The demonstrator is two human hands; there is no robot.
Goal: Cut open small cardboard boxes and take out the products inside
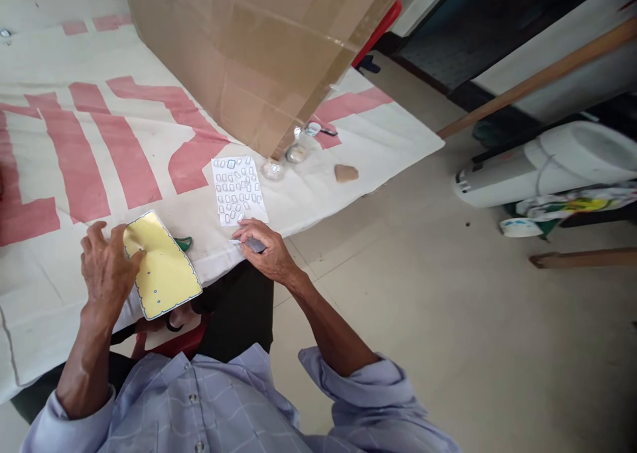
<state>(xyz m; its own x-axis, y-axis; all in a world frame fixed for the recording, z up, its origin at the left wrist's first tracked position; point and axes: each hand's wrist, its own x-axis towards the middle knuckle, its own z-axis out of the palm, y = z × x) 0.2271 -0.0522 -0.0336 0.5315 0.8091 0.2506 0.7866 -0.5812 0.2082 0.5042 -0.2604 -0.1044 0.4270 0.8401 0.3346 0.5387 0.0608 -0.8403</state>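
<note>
My left hand (107,264) has its fingers spread at the left edge of a yellow card (166,274), its thumb lying over the card. The card has a dark scalloped outline and a few small marks, and its lower end reaches past the table edge. My right hand (266,249) is closed at the table's front edge, around a small grey object (255,245) mostly hidden by the fingers. Just beyond its fingertips lies a white sheet (241,191) with rows of small outlined shapes. Part of a green item (184,243) shows beside the yellow card.
A large taped cardboard box (249,55) stands on the cloth-covered table (298,201). Near its corner are two clear roundish items (272,169), a dark pen-like item (328,132) and a brown scrap (346,173). A white bucket (547,164) lies to the right.
</note>
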